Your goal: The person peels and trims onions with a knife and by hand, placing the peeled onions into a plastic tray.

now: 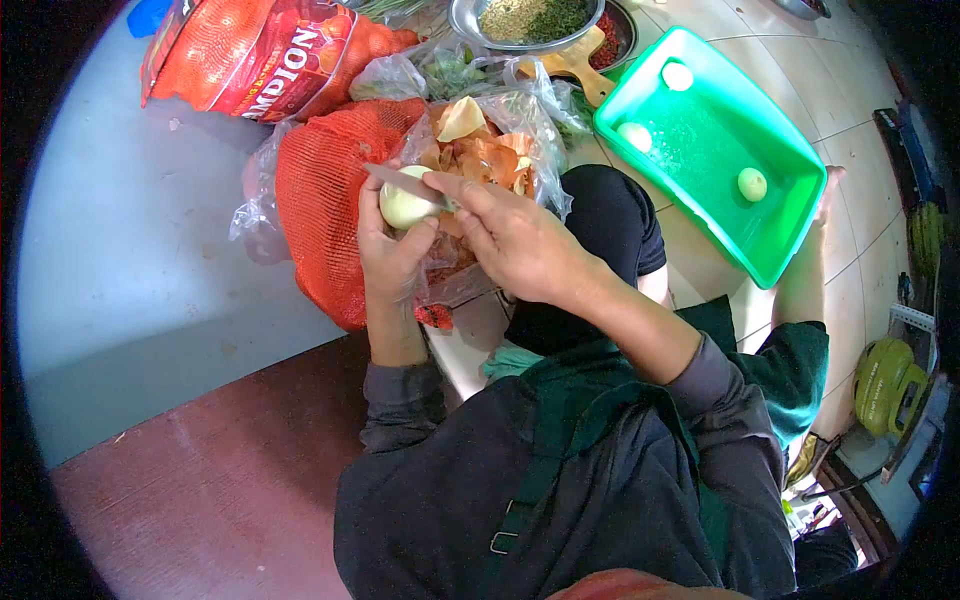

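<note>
My left hand (pixel 392 250) is closed around a pale, peeled onion (pixel 400 210), holding it above a pile of skins. In my right hand (pixel 525 245) is a knife (pixel 392 178), its blade lying across the top of the onion. Its handle is mostly hidden by my fingers. Brown, papery onion skins (pixel 490 160) fill a clear plastic bag just beyond my hands. Close to my left hand sits a red mesh sack (pixel 325 190). To the right, a green plastic basin (pixel 700 215) holds three peeled onions (pixel 752 184), spaced apart.
A large printed red mesh bag of onions (pixel 270 60) lies at the upper left. Behind the skins stand a metal bowl (pixel 470 28) of chopped greens and a wooden board (pixel 572 65). My black-clad knee (pixel 610 215) is beside the basin. A yellow-green case (pixel 885 385) is far right.
</note>
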Demonstrator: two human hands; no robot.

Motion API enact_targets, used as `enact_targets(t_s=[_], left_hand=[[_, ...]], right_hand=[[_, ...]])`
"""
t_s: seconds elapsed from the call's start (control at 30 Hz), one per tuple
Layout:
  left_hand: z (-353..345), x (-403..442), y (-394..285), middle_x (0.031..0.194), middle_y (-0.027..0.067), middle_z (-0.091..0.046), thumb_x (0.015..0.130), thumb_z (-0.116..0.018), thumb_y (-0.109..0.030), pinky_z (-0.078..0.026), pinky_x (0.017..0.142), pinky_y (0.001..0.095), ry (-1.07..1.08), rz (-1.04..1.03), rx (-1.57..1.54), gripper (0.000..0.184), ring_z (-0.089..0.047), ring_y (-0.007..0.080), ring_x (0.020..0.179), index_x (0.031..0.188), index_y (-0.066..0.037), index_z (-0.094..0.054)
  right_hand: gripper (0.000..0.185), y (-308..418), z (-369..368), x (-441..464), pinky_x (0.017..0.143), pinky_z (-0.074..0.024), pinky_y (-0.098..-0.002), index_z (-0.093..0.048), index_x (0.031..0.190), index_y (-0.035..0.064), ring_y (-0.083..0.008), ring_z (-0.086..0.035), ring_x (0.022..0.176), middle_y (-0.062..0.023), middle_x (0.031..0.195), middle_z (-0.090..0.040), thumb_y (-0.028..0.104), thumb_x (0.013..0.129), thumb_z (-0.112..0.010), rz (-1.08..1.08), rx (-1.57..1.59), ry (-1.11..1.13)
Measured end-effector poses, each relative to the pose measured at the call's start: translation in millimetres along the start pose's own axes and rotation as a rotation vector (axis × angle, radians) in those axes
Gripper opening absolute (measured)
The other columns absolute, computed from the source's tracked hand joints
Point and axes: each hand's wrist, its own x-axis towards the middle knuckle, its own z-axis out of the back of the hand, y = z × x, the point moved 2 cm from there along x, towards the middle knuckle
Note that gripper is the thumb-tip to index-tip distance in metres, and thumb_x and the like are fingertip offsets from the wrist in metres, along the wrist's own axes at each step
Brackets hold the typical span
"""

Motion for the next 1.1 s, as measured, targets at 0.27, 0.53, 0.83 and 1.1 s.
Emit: enact_targets(t_s=[0.27, 0.53, 0.83, 1.1], left_hand=[[-2.7, 1.7, -3.2, 0.114, 0.0081, -0.052, 0.070, -0.062, 0.005, -0.046, 0.091, 0.0285, -0.023, 0.004, 0.057, 0.063, -0.055, 0.0159, 0.103, 0.128, -0.001, -0.040], [-4.1, -1.1, -1.9, 0.115, 0.0080, -0.052, 0.070, -0.064, 0.004, -0.046, 0.090, 0.0283, -0.054, 0.015, 0.104, 0.063, -0.054, 0.0161, 0.103, 0.128, -0.001, -0.040], [-3.3, 1.4, 0.8, 0.116, 0.0085, -0.052, 0.070, -0.067, 0.002, -0.047, 0.090, 0.0292, -0.024, 0.041, 0.046, 0.066, -0.054, 0.0164, 0.105, 0.130, -0.001, -0.038], [8.0, 1.8, 10.1, 0.131, 0.0223, -0.047, 0.089, -0.048, -0.030, -0.049, 0.089, 0.0383, 0.088, 0.161, -0.596, 0.060, -0.053, 0.0312, 0.115, 0.137, 0.002, -0.034]], right_hand=[[0.037, 5.8, 4.5, -2.0, 0.077, -0.0495, -0.0490, -0.044, 0.131, 0.0062, -0.0425, -0.061, 0.088, -0.0264, 0.106, -0.059, 0.019, 0.096, -0.043, -0.174, 0.078, 0.144], [0.036, -4.4, -1.2, -1.7, 0.076, -0.0504, -0.0482, -0.045, 0.130, 0.0075, -0.0428, -0.062, 0.085, -0.0265, 0.101, -0.060, 0.021, 0.096, -0.043, 0.040, 0.007, -0.022], [0.035, 3.4, 0.9, -2.4, 0.078, -0.0502, -0.0479, -0.046, 0.129, 0.0073, -0.0420, -0.061, 0.092, -0.0221, 0.103, -0.063, 0.018, 0.096, -0.042, -0.114, -0.008, 0.083], [0.041, -19.6, 13.8, 3.5, 0.069, -0.0492, -0.0332, -0.044, 0.131, 0.0014, -0.0228, -0.062, 0.073, -0.0134, 0.087, -0.062, 0.025, 0.098, -0.040, -0.462, 0.458, 0.027]])
